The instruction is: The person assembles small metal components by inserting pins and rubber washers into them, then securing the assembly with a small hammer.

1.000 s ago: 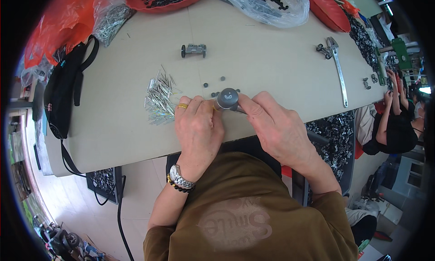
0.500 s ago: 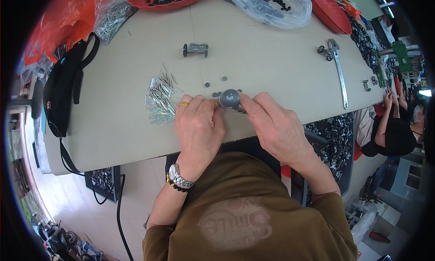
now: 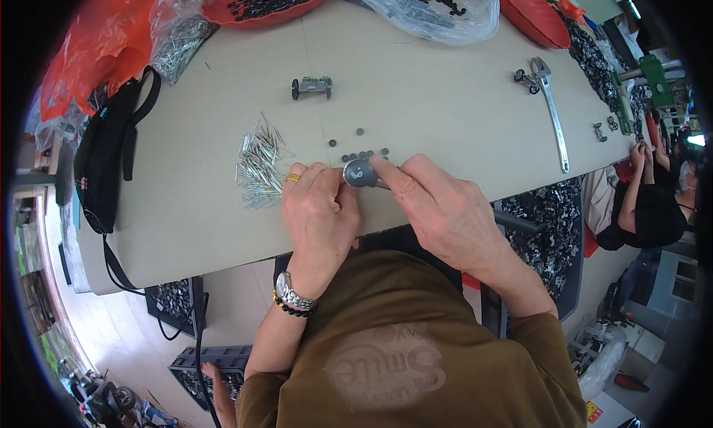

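Table (image 3: 431, 94): pale; bin (image 3: 575, 288) at its 4 o'clock side. Right hand (image 3: 449, 216): fingers closed on the hammer (image 3: 360, 173), toward the table's 6 o'clock edge. Left hand (image 3: 319, 216): fingers bunched; cannot tell what they pinch. Hammer: keep head square, left fingertips clear. Pins (image 3: 260, 164): its 9 o'clock. Discs (image 3: 361, 155): 12 o'clock.

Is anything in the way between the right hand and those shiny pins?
Yes. The round-headed grey tool in the right hand and then the left hand stand between it and the shiny pins on the table's left.
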The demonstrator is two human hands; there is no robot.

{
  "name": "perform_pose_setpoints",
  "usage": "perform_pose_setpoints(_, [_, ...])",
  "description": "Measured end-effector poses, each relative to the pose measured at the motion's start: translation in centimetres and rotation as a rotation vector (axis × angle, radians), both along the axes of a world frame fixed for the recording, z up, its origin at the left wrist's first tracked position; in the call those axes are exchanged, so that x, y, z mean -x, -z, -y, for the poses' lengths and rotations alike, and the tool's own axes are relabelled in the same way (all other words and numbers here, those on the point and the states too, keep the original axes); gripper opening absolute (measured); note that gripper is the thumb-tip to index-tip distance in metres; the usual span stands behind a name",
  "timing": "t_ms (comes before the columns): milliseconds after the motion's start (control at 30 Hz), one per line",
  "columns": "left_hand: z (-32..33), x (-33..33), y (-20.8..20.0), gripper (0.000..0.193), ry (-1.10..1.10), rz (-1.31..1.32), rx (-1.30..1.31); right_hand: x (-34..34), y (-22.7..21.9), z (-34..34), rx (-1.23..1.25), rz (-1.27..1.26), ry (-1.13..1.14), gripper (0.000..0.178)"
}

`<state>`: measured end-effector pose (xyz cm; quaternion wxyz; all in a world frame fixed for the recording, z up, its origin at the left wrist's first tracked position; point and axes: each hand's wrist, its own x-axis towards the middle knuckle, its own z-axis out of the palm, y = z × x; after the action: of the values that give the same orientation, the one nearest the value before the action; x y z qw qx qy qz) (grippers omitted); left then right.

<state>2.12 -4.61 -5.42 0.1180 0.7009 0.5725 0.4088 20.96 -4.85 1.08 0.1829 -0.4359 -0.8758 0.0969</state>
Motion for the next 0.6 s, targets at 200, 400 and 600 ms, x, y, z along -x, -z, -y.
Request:
perform_pose_setpoints(200, [0.1, 0.2, 0.3, 0.012, 0.0, 0.078, 0.007, -1.1, -0.1, -1.1, -0.093, -0.099, 0.158, 0.045])
perform_pose_setpoints(400, [0.2, 0.5, 0.2, 0.013, 0.01, 0.082, -0.024, -4.8, 3.3, -3.7, -0.314, 0.043, 0.477, 0.039])
perform_pose_setpoints(600, [-0.6, 1.0, -1.3, 0.009, 0.015, 0.239, 0.039, -6.2, 5.6, -4.7, -0.341, 0.154, 0.567, 0.039])
